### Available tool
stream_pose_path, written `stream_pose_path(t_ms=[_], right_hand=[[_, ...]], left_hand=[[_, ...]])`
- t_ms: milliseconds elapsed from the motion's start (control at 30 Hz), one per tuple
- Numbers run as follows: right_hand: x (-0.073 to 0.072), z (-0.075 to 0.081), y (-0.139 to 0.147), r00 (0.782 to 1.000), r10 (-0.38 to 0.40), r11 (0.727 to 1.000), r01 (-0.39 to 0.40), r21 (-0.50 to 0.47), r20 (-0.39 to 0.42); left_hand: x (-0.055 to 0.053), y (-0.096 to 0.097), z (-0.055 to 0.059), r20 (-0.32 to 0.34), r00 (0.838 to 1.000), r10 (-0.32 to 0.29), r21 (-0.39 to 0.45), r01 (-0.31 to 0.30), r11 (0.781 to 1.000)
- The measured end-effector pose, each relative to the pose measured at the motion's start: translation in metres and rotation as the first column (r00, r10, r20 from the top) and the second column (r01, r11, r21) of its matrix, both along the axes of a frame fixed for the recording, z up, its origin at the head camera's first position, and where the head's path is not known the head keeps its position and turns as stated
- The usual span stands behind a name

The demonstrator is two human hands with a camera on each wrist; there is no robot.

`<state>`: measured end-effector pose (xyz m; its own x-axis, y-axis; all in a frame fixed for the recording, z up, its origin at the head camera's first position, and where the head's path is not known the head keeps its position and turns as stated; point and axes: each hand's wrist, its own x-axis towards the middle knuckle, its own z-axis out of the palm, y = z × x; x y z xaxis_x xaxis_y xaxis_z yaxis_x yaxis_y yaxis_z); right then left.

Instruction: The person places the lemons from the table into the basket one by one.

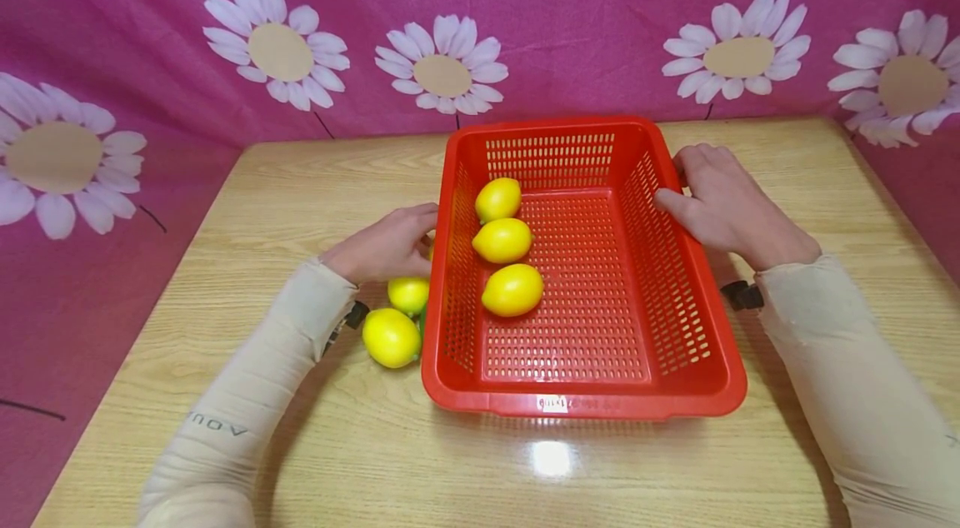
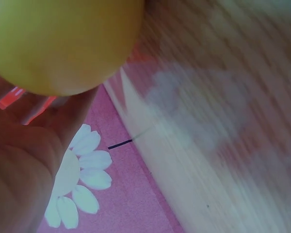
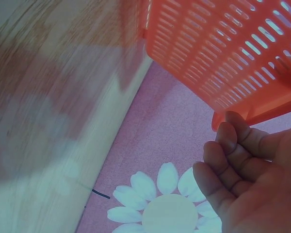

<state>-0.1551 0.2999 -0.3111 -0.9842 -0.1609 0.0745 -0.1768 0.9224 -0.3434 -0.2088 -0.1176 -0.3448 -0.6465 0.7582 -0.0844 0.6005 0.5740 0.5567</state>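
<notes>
A red slotted plastic basket (image 1: 570, 407) holds three yellow lemons (image 1: 513, 290) in a row near its left wall. My right hand (image 1: 723, 199) grips the right rim, thumb over the inner side and fingers outside. In the right wrist view, that hand's curled fingers (image 3: 228, 141) meet the rim. By the left wall is my left hand (image 1: 390, 245), its fingertips hidden behind the rim. More lemons (image 1: 392, 337) lie under and beside that hand. One lemon (image 2: 68, 43) fills the top of the left wrist view, in front of the fingers; whether they hold it or the basket is unclear.
The basket stands over a light wood table (image 1: 300, 203). A pink cloth (image 1: 570, 28) printed with white daisies hangs behind and at the sides. A bit of green (image 1: 422, 324) shows between the outer lemons and the basket.
</notes>
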Motion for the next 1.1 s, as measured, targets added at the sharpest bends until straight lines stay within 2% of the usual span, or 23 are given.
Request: stream_pose_path(t_ms=[267,533,733,967,1100], right_hand=[[-0.0003,0.0003,-0.0002,1.0,-0.007,1.0,0.007,-0.012,0.024],[0.0007,-0.0001,-0.0004,1.0,-0.002,1.0,0.002,-0.018,-0.006],[0.0016,0.0011,-0.0006,1.0,0.002,1.0,-0.002,-0.013,-0.017],[0.0007,0.0016,-0.0006,1.0,-0.007,1.0,0.007,-0.008,0.013],[0.0006,0.0021,-0.0007,1.0,-0.007,1.0,0.007,-0.006,0.016]], left_hand=[[-0.0009,0.002,-0.0029,-0.013,1.0,-0.002,0.006,0.002,1.0],[-0.0039,0.0031,-0.0052,-0.024,1.0,-0.018,-0.007,0.018,1.0],[-0.0033,0.0046,-0.0019,-0.039,0.999,-0.022,-0.013,0.021,1.0],[-0.0026,0.0045,0.0003,-0.05,0.999,0.003,-0.037,-0.005,0.999],[-0.0029,0.003,0.0023,-0.079,0.997,0.018,-0.054,-0.023,0.998]])
